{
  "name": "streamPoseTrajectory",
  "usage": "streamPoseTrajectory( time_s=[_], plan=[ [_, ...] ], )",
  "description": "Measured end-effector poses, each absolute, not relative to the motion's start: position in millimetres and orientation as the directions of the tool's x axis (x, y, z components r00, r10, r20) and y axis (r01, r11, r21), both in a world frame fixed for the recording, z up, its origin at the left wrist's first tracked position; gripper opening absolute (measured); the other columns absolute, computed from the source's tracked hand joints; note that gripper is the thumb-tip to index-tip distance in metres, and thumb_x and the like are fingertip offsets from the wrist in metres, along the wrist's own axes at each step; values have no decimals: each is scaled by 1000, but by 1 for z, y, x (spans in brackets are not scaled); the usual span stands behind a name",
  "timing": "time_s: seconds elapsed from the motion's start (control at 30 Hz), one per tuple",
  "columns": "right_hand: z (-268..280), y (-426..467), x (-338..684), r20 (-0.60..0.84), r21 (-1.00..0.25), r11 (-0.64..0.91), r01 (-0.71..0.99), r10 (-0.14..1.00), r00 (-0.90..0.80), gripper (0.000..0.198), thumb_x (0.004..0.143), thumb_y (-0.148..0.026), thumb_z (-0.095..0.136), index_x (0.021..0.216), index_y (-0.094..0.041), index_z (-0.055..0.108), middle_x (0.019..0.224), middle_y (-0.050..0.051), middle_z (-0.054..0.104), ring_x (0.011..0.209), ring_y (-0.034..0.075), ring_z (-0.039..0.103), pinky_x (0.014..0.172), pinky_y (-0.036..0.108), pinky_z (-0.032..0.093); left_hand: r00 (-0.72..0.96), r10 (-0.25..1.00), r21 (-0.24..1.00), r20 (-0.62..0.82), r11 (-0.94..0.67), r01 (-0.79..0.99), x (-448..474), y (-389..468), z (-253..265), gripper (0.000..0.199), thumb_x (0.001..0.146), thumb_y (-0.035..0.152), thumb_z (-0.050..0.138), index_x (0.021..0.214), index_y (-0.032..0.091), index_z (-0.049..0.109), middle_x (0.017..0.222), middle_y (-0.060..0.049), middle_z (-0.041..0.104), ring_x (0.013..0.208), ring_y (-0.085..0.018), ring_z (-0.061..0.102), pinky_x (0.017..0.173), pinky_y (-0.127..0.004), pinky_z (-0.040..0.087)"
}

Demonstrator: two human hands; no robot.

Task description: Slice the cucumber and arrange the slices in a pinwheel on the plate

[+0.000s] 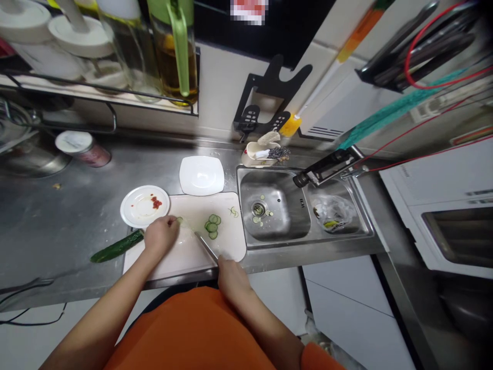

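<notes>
My left hand (159, 237) is closed in a pinch over the left part of the white cutting board (185, 262). A small cucumber piece (179, 219) shows at its fingertips, mostly hidden by the fingers. In my right hand (233, 277) is the handle of a knife (207, 247), its blade angled up and left toward the left fingertips. Several cucumber slices (212, 226) lie overlapping on the board, right of the blade. A long dark green cucumber (117, 246) rests partly on the counter, its right end beside my left wrist. Thin peel scraps (233, 211) lie at the board's right edge.
A white plate with red bits (134, 198) stands behind my left hand. Behind the board sits a square white dish (201, 172). Right of it is a steel sink (287, 205) with scraps near the drain. A lidded can (90, 149) stands at the back left.
</notes>
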State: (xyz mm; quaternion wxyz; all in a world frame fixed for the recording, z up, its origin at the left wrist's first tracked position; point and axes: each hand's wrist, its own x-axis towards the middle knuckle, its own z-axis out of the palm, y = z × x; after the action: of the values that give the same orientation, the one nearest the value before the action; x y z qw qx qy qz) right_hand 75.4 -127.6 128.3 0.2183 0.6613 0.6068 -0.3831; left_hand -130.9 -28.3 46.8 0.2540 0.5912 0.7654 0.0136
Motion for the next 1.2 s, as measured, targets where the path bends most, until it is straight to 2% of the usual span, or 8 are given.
streamPoseTrajectory(
  time_s=[0.2, 0.33, 0.4, 0.47, 0.6, 0.67, 0.83, 1.2],
  plan=[
    [127, -128, 77, -769, -168, -167, 972, 639, -23, 40, 83, 0, 36, 112, -17, 57, 93, 13, 68, 96, 25, 66, 72, 28, 48, -180, 922, 153, -342, 243, 958, -133, -28, 49, 37, 88, 37, 36, 95, 23, 70, 101, -10, 68, 82, -26, 63, 63, -32, 40],
    [127, -127, 78, -761, -175, -150, 973, 648, -38, 38, 83, 0, 36, 111, -17, 57, 92, 13, 68, 93, 25, 66, 69, 27, 48, -172, 933, 129, -316, 222, 966, -134, -32, 46, 39, 90, 36, 34, 106, 22, 67, 105, -12, 66, 80, -26, 63, 65, -33, 42],
    [127, -127, 79, -760, -171, -135, 976, 649, -43, 38, 84, 0, 36, 110, -16, 57, 91, 13, 68, 93, 24, 66, 69, 27, 48, -169, 946, 167, -276, 220, 961, -135, -34, 43, 39, 91, 36, 36, 114, 23, 64, 107, -12, 66, 81, -25, 63, 68, -34, 44],
    [127, -126, 80, -757, -162, -112, 980, 651, -50, 37, 85, 0, 36, 110, -16, 57, 90, 13, 68, 93, 24, 66, 69, 26, 47, -126, 965, 265, -229, 187, 946, -134, -34, 40, 38, 90, 36, 39, 115, 24, 64, 110, -10, 65, 85, -25, 63, 71, -35, 45],
    [126, -127, 82, -748, -149, -75, 986, 660, -63, 35, 88, -2, 34, 111, -17, 56, 90, 13, 68, 93, 24, 66, 70, 27, 48, 196, 971, 585, -138, -80, 807, -118, -24, 36, 31, 86, 37, 48, 104, 22, 68, 104, -6, 68, 93, -20, 61, 81, -30, 46],
    [125, -128, 83, -741, -152, -65, 986, 667, -71, 34, 89, -3, 33, 112, -17, 55, 91, 13, 68, 92, 24, 66, 70, 27, 48, 353, 925, 664, -141, -177, 726, -103, -16, 34, 31, 84, 37, 51, 105, 22, 69, 100, -5, 68, 90, -19, 61, 80, -28, 47],
    [125, -127, 85, -748, -151, -58, 987, 659, -76, 34, 90, -4, 32, 113, -16, 54, 95, 14, 67, 94, 25, 66, 71, 29, 49, 598, 754, 647, -270, -318, 693, -71, 0, 32, 28, 79, 30, 57, 103, 24, 71, 98, -5, 66, 89, -21, 61, 77, -29, 46],
    [130, -125, 86, -747, -152, -44, 987, 659, -85, 36, 90, -4, 30, 113, -17, 54, 97, 13, 68, 95, 25, 66, 71, 30, 51, 642, 692, 616, -331, -356, 702, -63, 12, 32, 19, 68, 18, 60, 86, 20, 67, 91, -6, 64, 82, -19, 59, 71, -28, 43]
  ],
)
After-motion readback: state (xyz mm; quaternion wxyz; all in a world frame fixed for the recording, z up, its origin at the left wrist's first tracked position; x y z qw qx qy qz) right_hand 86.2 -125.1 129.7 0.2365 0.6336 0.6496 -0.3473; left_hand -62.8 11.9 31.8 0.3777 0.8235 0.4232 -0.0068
